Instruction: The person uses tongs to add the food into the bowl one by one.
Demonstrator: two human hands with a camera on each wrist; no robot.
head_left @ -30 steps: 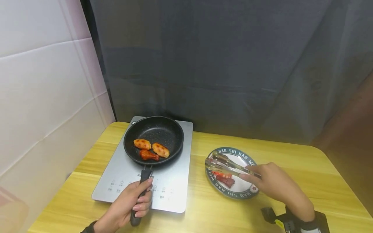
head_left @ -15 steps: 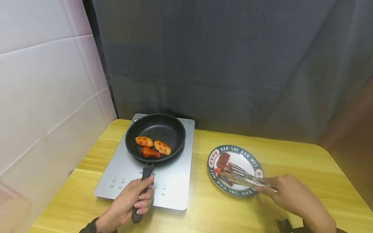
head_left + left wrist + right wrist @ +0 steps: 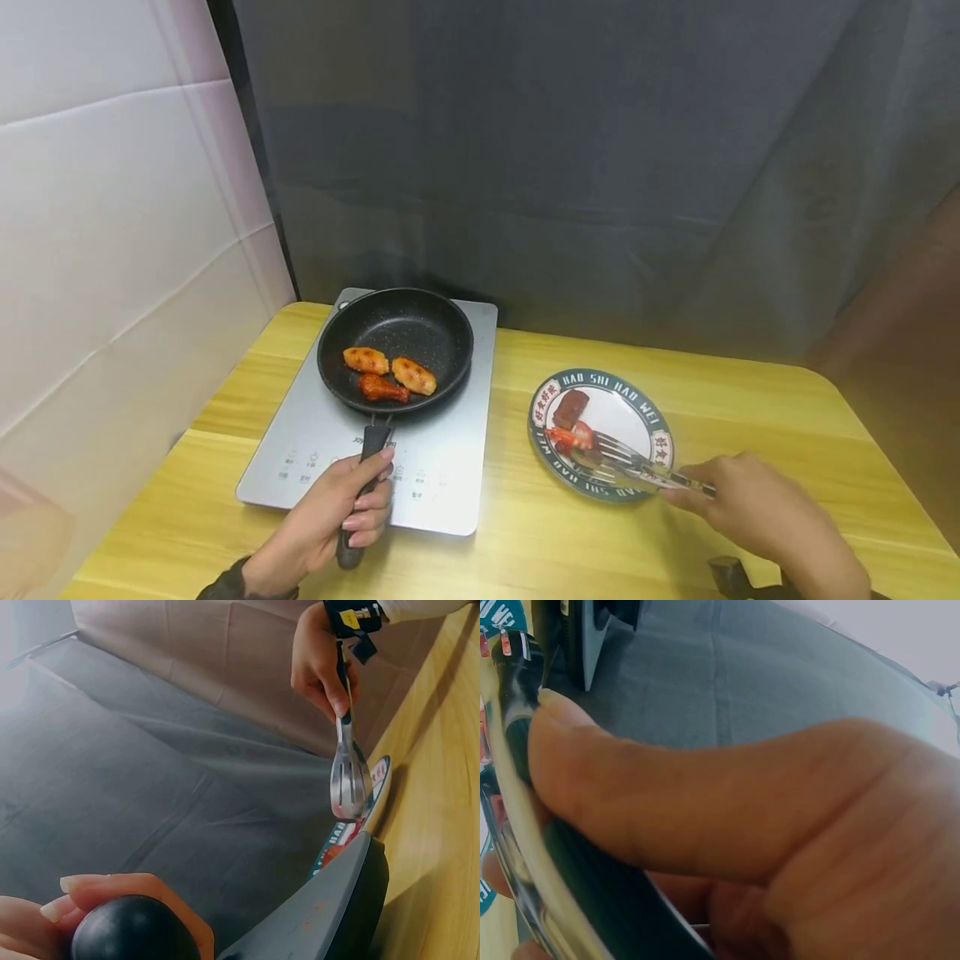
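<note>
In the head view my left hand (image 3: 333, 510) grips the handle of a black frying pan (image 3: 420, 329). Two browned chicken wings (image 3: 414, 376) and a reddish drumstick (image 3: 383, 388) lie in the pan. At the right, my right hand (image 3: 765, 504) holds metal tongs (image 3: 645, 472), their tips low over the food on a plate (image 3: 626, 398) with a green lettered rim. A brown piece of meat (image 3: 572, 408) lies at the plate's upper left. Beside it is a red and white piece (image 3: 576, 436). The tongs partly cover more food; whether they pinch any, I cannot tell.
The pan sits on a silver induction cooker (image 3: 442, 508) with touch controls along its front. Both cooker and plate stand on a yellow wooden table (image 3: 517, 517). Behind hangs a dark grey curtain (image 3: 525, 167); a white panel (image 3: 120, 250) stands at the left.
The tongs have moved from the plate's upper left toward its front, and my right hand has shifted right. The brown meat at the upper left has come into view. My left hand keeps its grip.
</note>
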